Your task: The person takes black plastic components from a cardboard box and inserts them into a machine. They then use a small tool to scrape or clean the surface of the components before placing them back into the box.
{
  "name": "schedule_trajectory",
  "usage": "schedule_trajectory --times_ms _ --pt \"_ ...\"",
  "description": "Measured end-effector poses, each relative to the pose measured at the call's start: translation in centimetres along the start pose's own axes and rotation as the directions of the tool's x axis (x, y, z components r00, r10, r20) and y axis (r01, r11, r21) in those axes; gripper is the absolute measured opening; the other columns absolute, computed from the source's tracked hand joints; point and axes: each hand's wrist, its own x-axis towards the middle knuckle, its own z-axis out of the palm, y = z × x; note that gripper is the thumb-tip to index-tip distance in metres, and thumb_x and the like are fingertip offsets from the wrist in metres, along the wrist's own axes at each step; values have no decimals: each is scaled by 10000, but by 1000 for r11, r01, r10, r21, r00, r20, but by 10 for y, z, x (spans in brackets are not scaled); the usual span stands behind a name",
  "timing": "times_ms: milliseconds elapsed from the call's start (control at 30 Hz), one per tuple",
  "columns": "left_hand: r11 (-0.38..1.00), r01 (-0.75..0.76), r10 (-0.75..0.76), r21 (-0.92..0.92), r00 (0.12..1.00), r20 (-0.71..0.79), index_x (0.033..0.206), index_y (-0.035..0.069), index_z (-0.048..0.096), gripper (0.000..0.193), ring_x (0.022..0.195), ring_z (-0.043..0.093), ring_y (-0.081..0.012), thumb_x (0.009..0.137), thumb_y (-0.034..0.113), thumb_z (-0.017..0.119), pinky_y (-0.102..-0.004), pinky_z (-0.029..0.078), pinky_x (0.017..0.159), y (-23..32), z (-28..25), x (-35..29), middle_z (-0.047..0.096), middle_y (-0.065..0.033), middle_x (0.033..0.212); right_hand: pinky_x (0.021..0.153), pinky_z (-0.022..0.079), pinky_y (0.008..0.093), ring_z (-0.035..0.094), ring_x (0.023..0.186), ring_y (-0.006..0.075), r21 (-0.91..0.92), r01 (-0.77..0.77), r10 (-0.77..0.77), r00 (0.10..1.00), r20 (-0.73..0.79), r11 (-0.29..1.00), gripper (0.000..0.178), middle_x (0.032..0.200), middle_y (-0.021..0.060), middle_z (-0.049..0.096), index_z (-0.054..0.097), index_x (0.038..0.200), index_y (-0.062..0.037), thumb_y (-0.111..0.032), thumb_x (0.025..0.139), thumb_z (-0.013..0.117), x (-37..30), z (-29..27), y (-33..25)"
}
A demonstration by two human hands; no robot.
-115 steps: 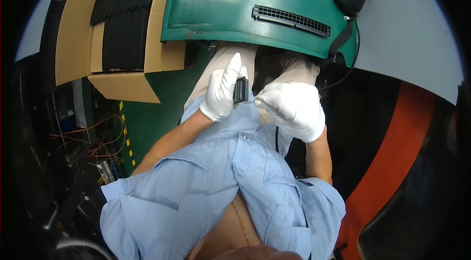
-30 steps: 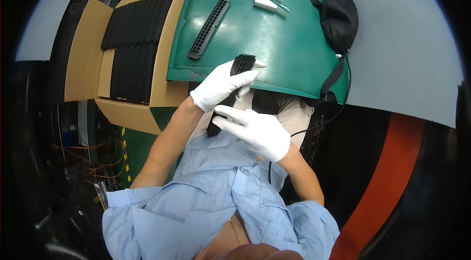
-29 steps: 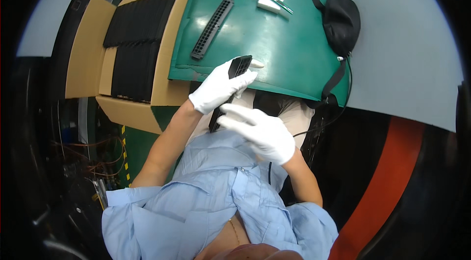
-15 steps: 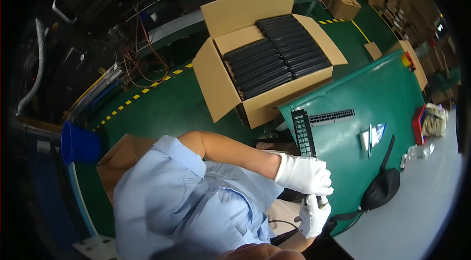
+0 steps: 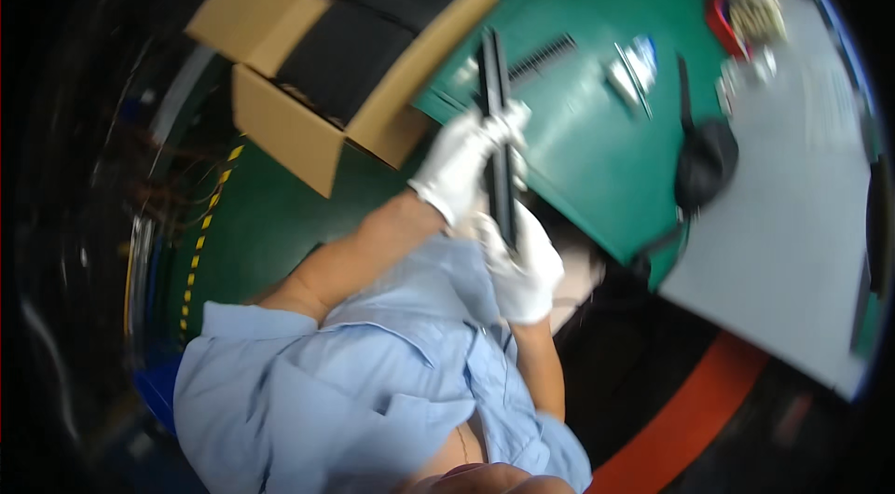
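Observation:
A long, narrow black slotted strip [image 5: 501, 182] is held up nearly edge-on in front of my body, its far end over the green table edge. White gloves cover both hands. My left hand [image 5: 469, 154] is closed around the strip's middle. Lower down, my right hand [image 5: 524, 266] grips its near end, fingers wrapped along the side. Just beyond the strip, a second slotted strip [image 5: 543, 58] lies on the green table mat [image 5: 597, 149]. Motion blurs the fine detail of the held piece.
An open cardboard box [image 5: 387, 126] of black wrapped pieces [image 5: 359, 51] stands at the far left. On the mat are a pen-like tool [image 5: 634, 79] on a small packet and a black pouch with a strap [image 5: 707, 163]. A red bin [image 5: 725, 26] sits by the grey surface [image 5: 774, 214].
Both hands have moved left and up in the picture with the black strip, which has turned from its slotted face to edge-on. My view has turned too, with box and table shifting up-left.

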Motion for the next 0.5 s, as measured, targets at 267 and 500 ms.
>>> schedule_trajectory --times_ms 267,500 --pt "976 156 -165 153 985 49 1224 -52 564 411 491 517 -91 1006 295 598 -234 406 434 -32 -4 22 544 9 684 547 386 202 427 599 40 627 -682 548 709 444 376 177 949 50 625 480 1189 -62 -152 1037 469 -32 -22 32" --pt "929 157 -181 335 983 42 1245 -82 535 544 436 445 -72 1004 403 590 -229 361 410 -45 -11 26 480 20 628 511 384 219 392 549 78 760 -626 384 667 638 -175 420 872 60 587 500 1139 -43 -442 1076 385 -55 -6 47"
